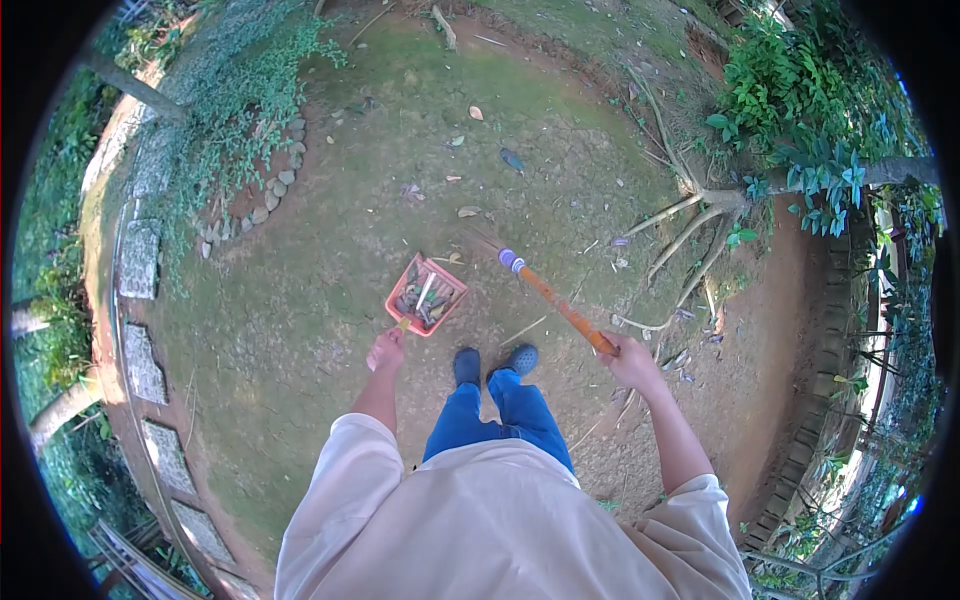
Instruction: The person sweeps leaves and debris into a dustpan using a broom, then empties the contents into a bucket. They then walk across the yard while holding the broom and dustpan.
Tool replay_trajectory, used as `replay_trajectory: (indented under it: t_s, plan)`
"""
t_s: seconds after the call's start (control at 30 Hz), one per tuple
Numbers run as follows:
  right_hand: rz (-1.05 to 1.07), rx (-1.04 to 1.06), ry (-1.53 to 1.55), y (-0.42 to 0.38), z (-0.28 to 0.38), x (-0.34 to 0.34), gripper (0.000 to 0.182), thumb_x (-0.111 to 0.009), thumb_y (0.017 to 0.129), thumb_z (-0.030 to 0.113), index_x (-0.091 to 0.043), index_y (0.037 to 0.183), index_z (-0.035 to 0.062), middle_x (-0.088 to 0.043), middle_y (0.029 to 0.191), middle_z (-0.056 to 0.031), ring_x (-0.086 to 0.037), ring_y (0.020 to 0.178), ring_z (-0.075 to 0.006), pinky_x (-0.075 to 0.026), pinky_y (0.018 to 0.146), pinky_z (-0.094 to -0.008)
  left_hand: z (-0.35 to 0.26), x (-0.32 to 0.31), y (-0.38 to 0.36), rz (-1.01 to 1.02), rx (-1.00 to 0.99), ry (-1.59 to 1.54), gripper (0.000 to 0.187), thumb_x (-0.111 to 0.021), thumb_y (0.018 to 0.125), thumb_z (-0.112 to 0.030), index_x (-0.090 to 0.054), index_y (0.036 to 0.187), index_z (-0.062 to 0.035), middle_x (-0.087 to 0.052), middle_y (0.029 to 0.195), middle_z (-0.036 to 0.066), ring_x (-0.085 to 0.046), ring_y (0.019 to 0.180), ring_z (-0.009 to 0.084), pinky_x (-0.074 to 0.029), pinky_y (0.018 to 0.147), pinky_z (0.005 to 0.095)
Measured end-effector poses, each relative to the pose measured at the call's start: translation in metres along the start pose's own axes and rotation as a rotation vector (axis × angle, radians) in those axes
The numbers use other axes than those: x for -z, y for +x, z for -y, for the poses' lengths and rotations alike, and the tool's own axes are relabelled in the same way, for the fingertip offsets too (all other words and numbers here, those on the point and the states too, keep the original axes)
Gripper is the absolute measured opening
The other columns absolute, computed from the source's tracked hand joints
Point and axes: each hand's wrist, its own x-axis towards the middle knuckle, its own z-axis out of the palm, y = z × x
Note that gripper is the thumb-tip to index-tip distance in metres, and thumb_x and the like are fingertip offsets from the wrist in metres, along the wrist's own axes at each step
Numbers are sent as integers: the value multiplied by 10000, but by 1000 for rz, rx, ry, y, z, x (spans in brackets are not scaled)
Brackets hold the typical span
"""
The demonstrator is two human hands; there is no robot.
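Note:
A red-orange dustpan [454, 308] holding dry leaves and debris is left of centre, in front of my feet. My left hand [386, 350] is closed round its short yellowish handle. On the right, my right hand [630, 361] grips the end of an orange-brown broom stick [563, 309]. The stick slants up and left to a purple and white binding [511, 260], and thin bristles, hard to make out, fan out beyond it. Broom tip and dustpan are apart. Scattered leaves, among them a brown leaf [469, 211], lie on the ground beyond.
Exposed tree roots [685, 240] spread over the ground at the right, by a tree trunk. Small stones [260, 215] edge a leafy bush at the upper left. Stone slabs [144, 362] line the left side, and a brick edging [810, 420] curves along the right.

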Motion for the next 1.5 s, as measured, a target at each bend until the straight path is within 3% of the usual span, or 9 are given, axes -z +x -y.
replay_trajectory:
  t_s: [0.17,0.43,0.67,0.87,1.07,1.23,1.5]
  plan:
    - [130,68,-33,-13,2,-5,491,-683,815,223,-620,1297,158,-683,1071,-222,-651,1020,-389,-508,903,-448,1,-7,-3,0,39,-5,321,-558,921,-439,-688,1161,-271,-707,1063,117,-674,1011,320,-529,838,440]
    - [34,10,-22,-59,28,38,475,-694,808,186,-628,1267,83,-682,1058,-232,-652,1015,-393,-508,891,-440,-2,-12,-6,-25,47,-48,232,-577,924,-346,-696,1121,-316,-709,1062,90,-680,1006,303,-527,853,441]
    - [-68,-32,12,-58,9,42,466,-673,820,197,-628,1266,73,-685,1069,-236,-647,1039,-397,-500,914,-446,-5,-17,-13,-24,13,-13,240,-580,916,-356,-690,1126,-319,-707,1069,95,-679,1010,306,-532,851,450]
    - [-15,-176,38,-48,-9,22,473,-663,826,219,-622,1273,67,-679,1090,-238,-641,1061,-391,-491,934,-447,4,-29,-16,10,-26,19,315,-568,922,-415,-658,1193,-281,-702,1089,97,-671,1018,316,-526,847,440]
    - [141,-119,-17,-63,-5,3,461,-662,836,218,-625,1267,60,-673,1124,-232,-642,1066,-380,-490,933,-421,5,-35,-23,-8,-20,-33,295,-575,924,-395,-667,1175,-273,-700,1092,95,-669,1027,307,-527,852,436]
    - [111,-162,125,-88,-15,5,480,-672,830,218,-618,1280,61,-678,1120,-226,-654,1061,-361,-492,922,-396,17,-46,-21,-78,-55,-119,253,-582,920,-359,-704,1116,-255,-715,1018,99,-692,954,296,-538,802,422]
    - [53,-138,188,-80,-5,13,491,-671,831,214,-610,1289,49,-684,1111,-226,-667,1052,-344,-498,908,-390,39,-39,-20,-102,6,-177,298,-582,913,-403,-690,1157,-270,-716,1066,76,-686,999,274,-531,844,412]
